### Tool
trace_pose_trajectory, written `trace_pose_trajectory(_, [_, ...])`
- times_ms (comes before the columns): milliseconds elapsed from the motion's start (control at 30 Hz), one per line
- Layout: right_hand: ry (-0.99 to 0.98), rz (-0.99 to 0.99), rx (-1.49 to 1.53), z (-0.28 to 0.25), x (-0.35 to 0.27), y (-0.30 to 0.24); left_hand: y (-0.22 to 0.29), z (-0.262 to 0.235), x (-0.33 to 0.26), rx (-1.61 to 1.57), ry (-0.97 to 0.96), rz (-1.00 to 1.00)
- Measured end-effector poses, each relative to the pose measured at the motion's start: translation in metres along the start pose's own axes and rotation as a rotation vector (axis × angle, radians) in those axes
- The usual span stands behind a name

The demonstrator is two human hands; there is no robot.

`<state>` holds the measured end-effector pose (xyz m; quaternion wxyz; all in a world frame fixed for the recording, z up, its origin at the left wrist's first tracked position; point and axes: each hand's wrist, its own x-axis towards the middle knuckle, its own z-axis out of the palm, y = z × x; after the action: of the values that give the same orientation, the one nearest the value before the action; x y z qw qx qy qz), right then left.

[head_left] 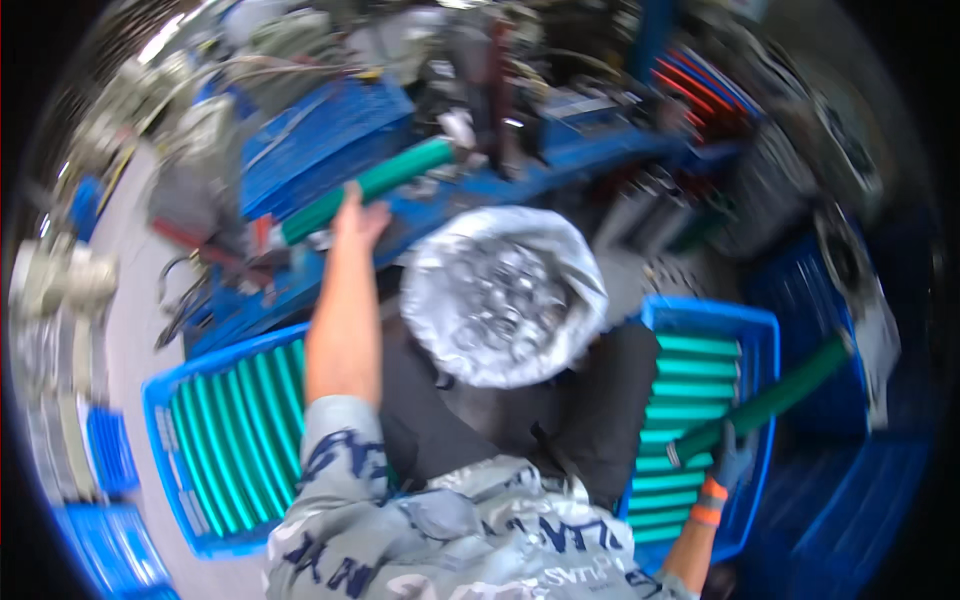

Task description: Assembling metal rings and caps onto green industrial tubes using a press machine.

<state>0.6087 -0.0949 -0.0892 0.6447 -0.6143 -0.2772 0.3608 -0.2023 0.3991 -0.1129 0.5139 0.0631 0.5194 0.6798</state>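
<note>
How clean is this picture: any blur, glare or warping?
Head view: blur softens the left hand and right hand; head view: bright glints speckle the metal pieces inside the white bag; head view: fisheye distortion, with black surrounding the round image.

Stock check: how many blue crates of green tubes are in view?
2. One blue crate of green tubes stands on the person's left, the other on the right, partly under the right hand. More may be hidden.

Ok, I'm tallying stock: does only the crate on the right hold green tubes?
No, the left crate and the right crate both hold rows of green tubes.
</note>
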Motion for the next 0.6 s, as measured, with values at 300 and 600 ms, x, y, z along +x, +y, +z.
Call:
trace_pose_trajectory(300, [0.534,0.484,-0.399,-0.080,-0.090,0.194,0.036,-0.222,-0.091,0.597,0.042,0.501])
trace_pose_trajectory(600, [0.414,0.583,-0.448,-0.056,-0.110,0.353,0.119,-0.397,-0.298,1.851,0.901,0.804])
